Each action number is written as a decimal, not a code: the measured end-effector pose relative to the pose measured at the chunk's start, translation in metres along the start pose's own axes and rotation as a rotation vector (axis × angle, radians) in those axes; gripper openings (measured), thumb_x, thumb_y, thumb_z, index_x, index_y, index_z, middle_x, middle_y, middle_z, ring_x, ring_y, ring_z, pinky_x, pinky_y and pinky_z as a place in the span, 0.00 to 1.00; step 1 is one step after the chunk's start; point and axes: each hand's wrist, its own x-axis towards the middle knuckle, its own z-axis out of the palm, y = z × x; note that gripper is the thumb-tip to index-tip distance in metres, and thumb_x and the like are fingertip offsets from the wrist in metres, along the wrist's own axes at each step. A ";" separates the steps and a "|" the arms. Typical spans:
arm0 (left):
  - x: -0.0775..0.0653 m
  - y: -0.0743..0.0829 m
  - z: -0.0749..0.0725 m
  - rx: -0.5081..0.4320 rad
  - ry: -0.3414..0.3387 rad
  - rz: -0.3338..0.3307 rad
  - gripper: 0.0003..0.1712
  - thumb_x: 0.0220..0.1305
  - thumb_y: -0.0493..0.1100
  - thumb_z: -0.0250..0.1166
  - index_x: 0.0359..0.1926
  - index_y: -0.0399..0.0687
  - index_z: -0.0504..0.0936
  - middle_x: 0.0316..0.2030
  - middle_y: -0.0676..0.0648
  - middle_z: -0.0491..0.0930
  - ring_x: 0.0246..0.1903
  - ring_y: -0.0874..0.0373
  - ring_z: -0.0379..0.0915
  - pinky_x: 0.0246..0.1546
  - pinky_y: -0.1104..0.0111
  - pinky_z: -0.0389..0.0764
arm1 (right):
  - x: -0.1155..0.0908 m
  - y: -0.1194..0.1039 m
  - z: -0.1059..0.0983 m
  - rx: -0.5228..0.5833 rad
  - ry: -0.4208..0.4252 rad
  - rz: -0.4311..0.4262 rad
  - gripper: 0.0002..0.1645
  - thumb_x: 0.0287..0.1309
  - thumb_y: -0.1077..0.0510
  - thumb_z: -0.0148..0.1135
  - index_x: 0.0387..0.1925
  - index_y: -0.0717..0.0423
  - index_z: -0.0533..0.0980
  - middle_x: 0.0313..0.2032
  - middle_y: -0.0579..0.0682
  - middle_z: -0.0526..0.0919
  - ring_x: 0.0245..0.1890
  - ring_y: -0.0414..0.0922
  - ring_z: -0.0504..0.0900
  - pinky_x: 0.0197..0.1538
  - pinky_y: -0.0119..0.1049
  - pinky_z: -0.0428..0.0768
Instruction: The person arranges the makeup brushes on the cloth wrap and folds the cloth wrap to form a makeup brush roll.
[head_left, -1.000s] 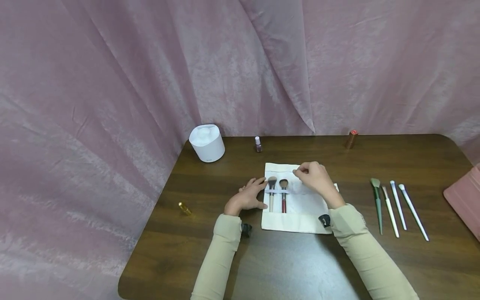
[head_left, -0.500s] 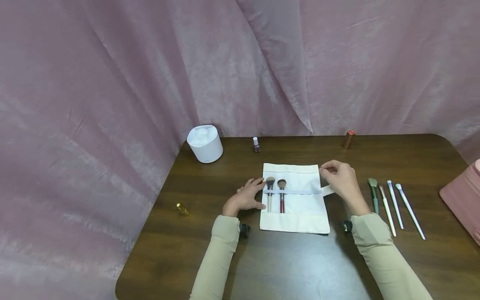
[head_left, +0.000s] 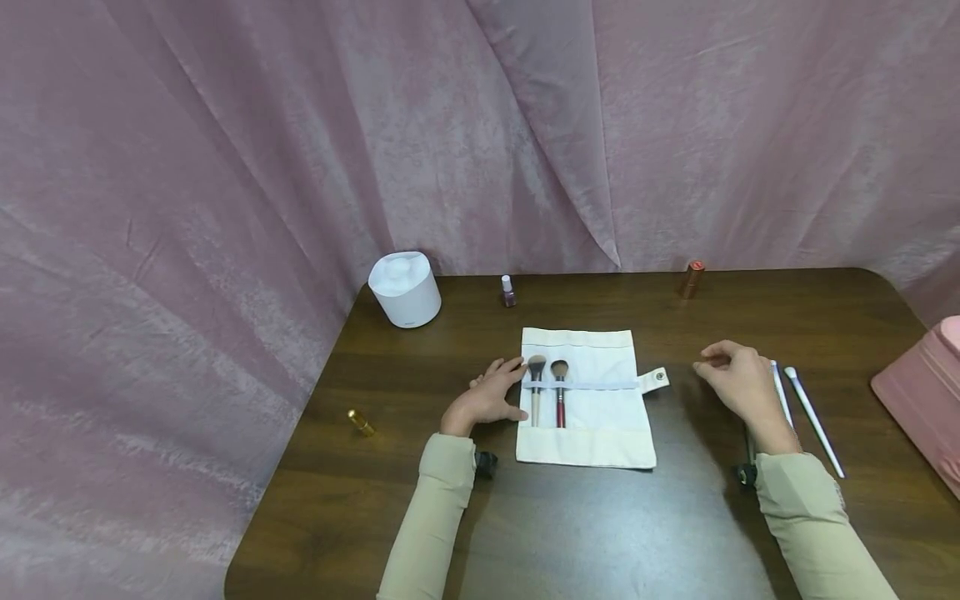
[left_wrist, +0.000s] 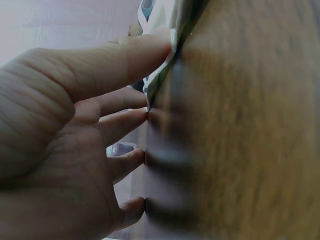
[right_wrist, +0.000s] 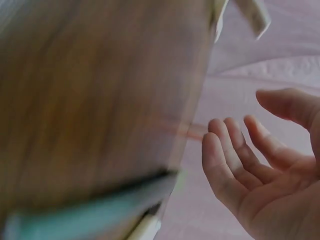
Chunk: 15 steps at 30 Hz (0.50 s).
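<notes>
A white cloth brush roll lies unrolled mid-table, its snap tab sticking out to the right. Under its band sit two makeup brushes, one pale-handled and one red-handled. My left hand rests at the roll's left edge, fingers spread; in the left wrist view its thumb touches the cloth edge and the other fingertips meet the tabletop. Holding nothing, my right hand hovers over the loose brushes at right. It hides the green brush in the head view; the right wrist view shows that brush's handle, blurred.
Two white-handled brushes lie right of my right hand. Farther right is a pink case. Along the back stand a white round container, a nail polish bottle and a brown tube. A small gold tube lies left.
My right hand has moved right, from over the roll, past the tab, to the loose brushes. The tab now lies out to the right, let go. My left hand has stayed put.
</notes>
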 end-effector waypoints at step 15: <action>-0.001 -0.002 0.000 -0.009 -0.001 0.007 0.48 0.64 0.44 0.73 0.79 0.45 0.57 0.80 0.48 0.46 0.78 0.44 0.32 0.70 0.37 0.45 | -0.008 0.021 -0.028 -0.286 -0.095 0.108 0.14 0.58 0.60 0.63 0.21 0.59 0.70 0.21 0.58 0.72 0.23 0.60 0.72 0.24 0.51 0.68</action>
